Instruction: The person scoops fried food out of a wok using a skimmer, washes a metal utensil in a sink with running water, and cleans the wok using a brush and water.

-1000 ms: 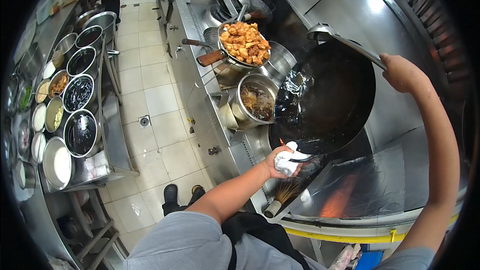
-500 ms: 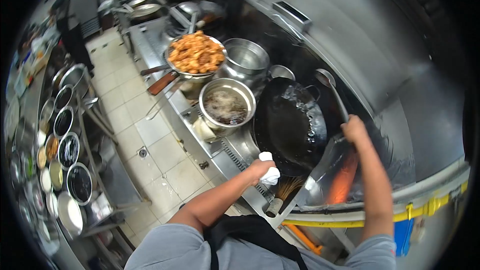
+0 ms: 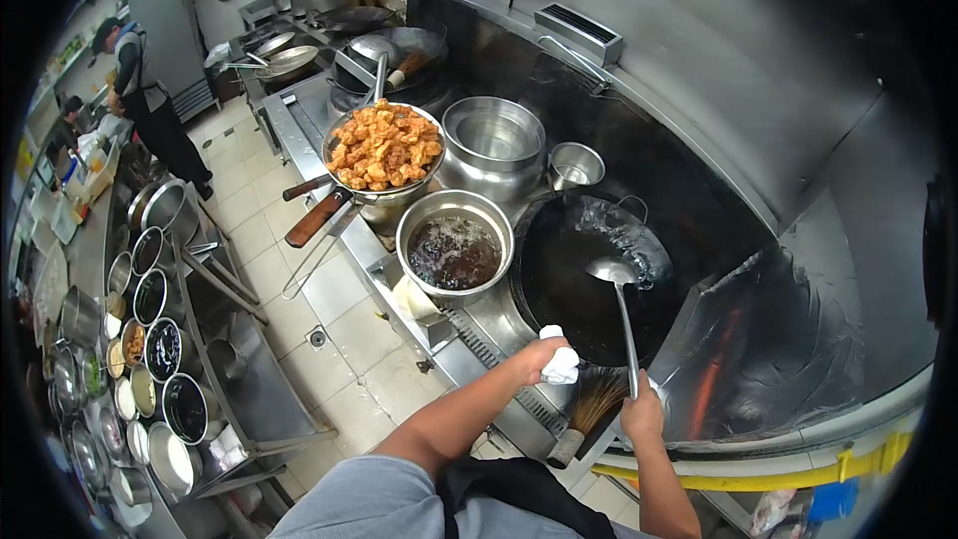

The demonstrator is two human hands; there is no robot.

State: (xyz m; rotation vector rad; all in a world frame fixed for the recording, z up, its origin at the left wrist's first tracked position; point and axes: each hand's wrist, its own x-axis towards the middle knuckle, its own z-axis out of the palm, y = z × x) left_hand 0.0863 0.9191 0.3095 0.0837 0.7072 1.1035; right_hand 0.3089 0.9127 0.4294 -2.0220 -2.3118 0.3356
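My right hand [image 3: 643,413] is closed round the handle of a long metal ladle [image 3: 613,271], whose bowl sits inside the black wok [image 3: 569,314]. In my left hand [image 3: 539,357] is a folded white cloth [image 3: 561,366], pressed at the wok's near edge. Whether the cloth covers a wok handle is hidden. Left of the wok stands a metal pot [image 3: 456,284] of dark, foamy liquid. Beyond it, fried golden pieces [image 3: 385,147] are heaped in a strainer with wooden handles [image 3: 317,219].
A bamboo brush [image 3: 589,419] lies at the stove's front edge. Behind the wok are a large metal pot [image 3: 494,132] and a small one [image 3: 576,167]. Sauce containers [image 3: 164,347] line the left counter. Far left, a person [image 3: 150,100] stands on the tiled floor.
My right hand has come down and toward me, bringing the ladle from behind the wok's right side into it. My left hand still grips the cloth. Foam in the pot has lessened.
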